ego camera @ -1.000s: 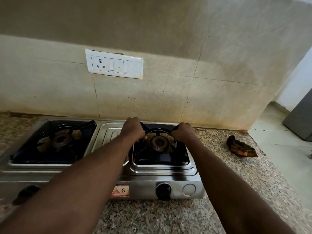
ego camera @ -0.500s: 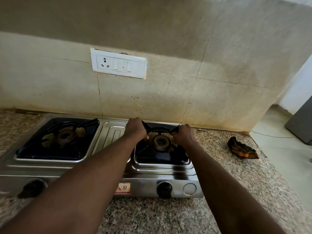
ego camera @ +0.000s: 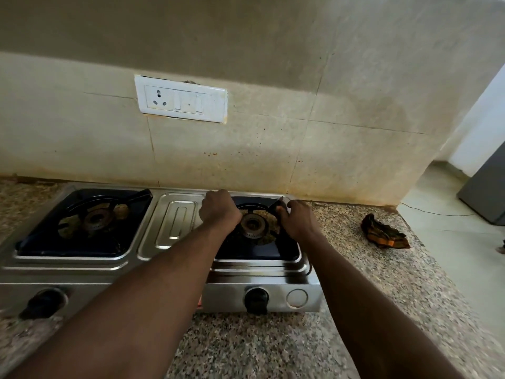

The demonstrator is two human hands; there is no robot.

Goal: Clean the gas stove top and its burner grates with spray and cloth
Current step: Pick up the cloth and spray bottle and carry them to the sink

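Note:
A steel two-burner gas stove (ego camera: 175, 222) sits on the granite counter against the wall. My left hand (ego camera: 218, 212) grips the left side of the right burner's black grate (ego camera: 250, 206). On that grate's right arm my right hand (ego camera: 297, 220) is closed. The right burner (ego camera: 251, 224) shows between my hands, with brown grime around it. The left burner keeps its own black grate (ego camera: 109, 199), untouched. A crumpled orange-and-brown cloth (ego camera: 382, 235) lies on the counter to the right of the stove. No spray bottle is in sight.
Two black knobs (ego camera: 257, 299) sit on the stove's front panel. A white socket-and-switch plate (ego camera: 181, 101) is on the stained tiled wall above. The granite counter (ego camera: 382, 283) ends at the right, where floor and a grey appliance (ego camera: 486, 192) show.
My hands stay on the right grate. The left hand has slid slightly toward the back left corner, and the view has shifted a little.

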